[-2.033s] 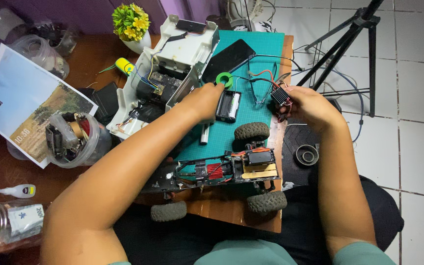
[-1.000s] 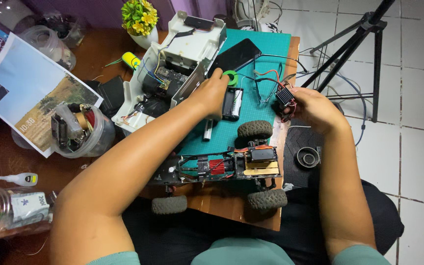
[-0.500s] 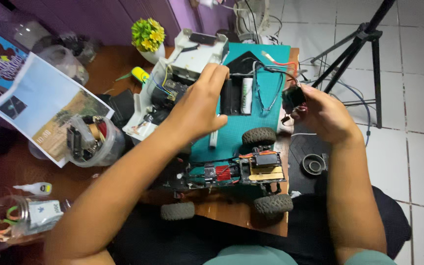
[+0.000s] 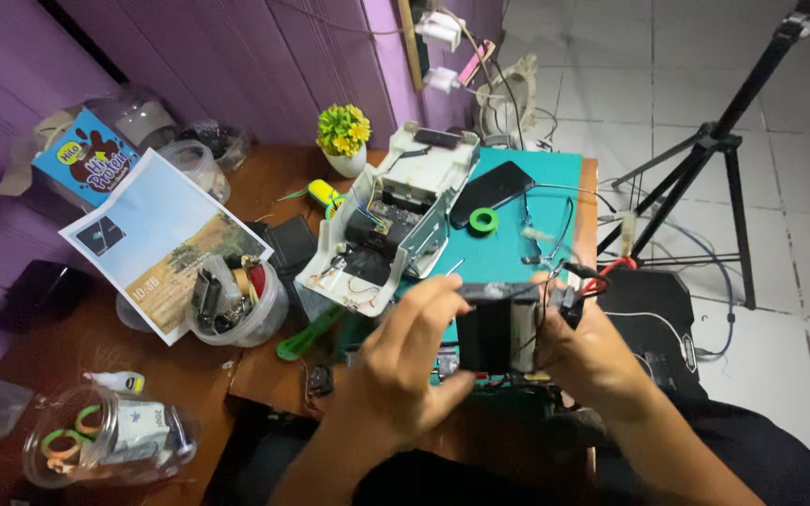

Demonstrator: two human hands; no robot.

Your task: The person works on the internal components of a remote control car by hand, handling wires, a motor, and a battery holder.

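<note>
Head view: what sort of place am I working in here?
Most likely a home hobby bench for small electronics or model repair. A wooden desk against a purple wall carries a teal cutting mat, an opened white shell with loose wiring and tubs of small parts; both hands hold a black battery holder.

I held a black battery holder [image 4: 501, 328] between my left hand [image 4: 405, 379] and right hand [image 4: 585, 351] above the desk [image 4: 189, 375]. Red and black wires [image 4: 597, 272] ran off its right side. The white car body shell [image 4: 396, 225], green tape ring [image 4: 484, 221] and black phone [image 4: 491, 192] lay beyond on the teal mat [image 4: 546, 178].
</note>
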